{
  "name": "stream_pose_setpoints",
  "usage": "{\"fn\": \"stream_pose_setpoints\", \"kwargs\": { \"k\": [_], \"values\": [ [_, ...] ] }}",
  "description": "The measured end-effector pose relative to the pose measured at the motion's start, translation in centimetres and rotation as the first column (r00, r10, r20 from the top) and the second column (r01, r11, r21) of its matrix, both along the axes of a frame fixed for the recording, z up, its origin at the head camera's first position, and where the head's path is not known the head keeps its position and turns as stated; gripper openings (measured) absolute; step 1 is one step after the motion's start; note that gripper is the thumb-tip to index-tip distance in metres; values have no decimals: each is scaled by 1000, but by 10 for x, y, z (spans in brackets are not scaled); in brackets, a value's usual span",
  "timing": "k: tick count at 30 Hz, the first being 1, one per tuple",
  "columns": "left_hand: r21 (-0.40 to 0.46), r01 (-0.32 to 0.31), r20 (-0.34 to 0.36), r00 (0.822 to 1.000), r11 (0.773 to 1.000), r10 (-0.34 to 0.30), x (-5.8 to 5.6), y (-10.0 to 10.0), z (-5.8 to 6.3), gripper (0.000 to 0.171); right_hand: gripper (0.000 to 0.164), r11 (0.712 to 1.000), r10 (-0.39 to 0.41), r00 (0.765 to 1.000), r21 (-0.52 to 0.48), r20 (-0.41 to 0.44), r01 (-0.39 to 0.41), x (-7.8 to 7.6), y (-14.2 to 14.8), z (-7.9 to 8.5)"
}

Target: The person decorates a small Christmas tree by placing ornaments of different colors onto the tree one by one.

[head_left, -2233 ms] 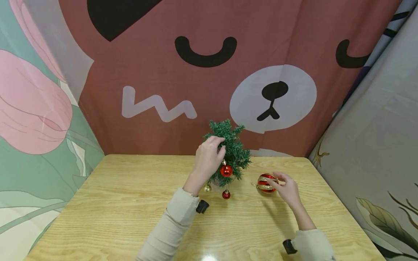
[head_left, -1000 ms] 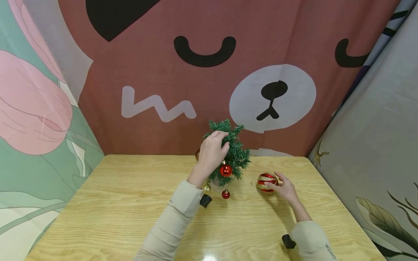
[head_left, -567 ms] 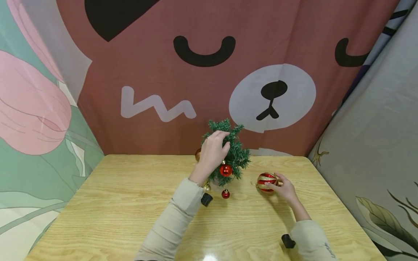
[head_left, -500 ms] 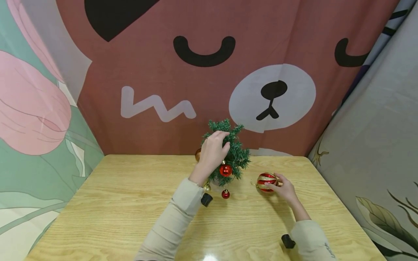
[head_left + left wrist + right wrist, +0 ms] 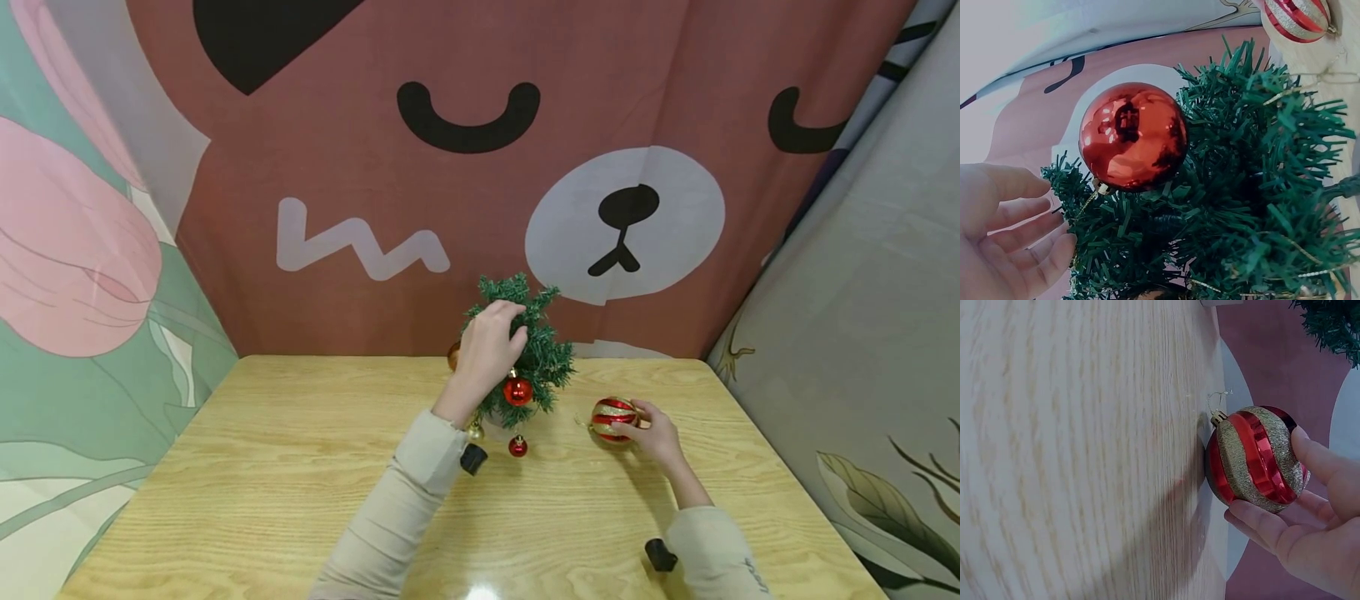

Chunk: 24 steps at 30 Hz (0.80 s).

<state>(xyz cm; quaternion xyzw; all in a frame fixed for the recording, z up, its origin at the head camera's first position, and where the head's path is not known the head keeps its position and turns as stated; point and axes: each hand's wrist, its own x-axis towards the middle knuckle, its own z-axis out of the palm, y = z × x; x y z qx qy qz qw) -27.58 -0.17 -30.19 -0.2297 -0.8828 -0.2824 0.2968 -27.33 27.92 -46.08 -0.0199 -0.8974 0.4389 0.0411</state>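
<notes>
A small green artificial Christmas tree [image 5: 543, 358] stands near the table's back edge. My left hand [image 5: 487, 350] is at its upper left side, fingers loosely curved around no object. In the left wrist view its fingertips lie right at the branch tips, beside a shiny red bauble [image 5: 1134, 136] hung by a gold cord. On the table to the right, my right hand [image 5: 658, 433] holds a large bauble [image 5: 1254, 459] with red and glittery gold swirls, thumb on one side and fingers on the other. A thin gold loop sticks out from the bauble's cap.
Small baubles hang low on the tree: a gold one [image 5: 476, 430] and a dark red one [image 5: 518, 446]. An amber bauble [image 5: 453, 357] shows partly behind the left hand. The wooden table [image 5: 300, 483] ends at a printed bear curtain [image 5: 360, 183].
Over two seconds ago my left hand sat slightly lower and further left; it shifted up and right, uncovering the amber bauble. Both hands have since stayed nearly still.
</notes>
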Motion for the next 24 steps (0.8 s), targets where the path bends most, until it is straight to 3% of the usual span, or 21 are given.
{"fn": "stream_pose_setpoints", "kwargs": {
  "k": [9, 19, 24],
  "values": [
    [2, 4, -3, 1000, 1000, -4, 0, 0, 0, 25, 60, 999, -28, 999, -21, -31, 27, 3, -1, 2],
    [-13, -5, 14, 1000, 1000, 5, 1, 1, 1, 24, 56, 997, -72, 990, -41, -120, 68, 4, -2, 0],
    [-16, -2, 26, 1000, 1000, 2, 2, 1, 1, 24, 59, 965, -105, 982, -256, -156, 63, 2, -4, 3]
  ]
}}
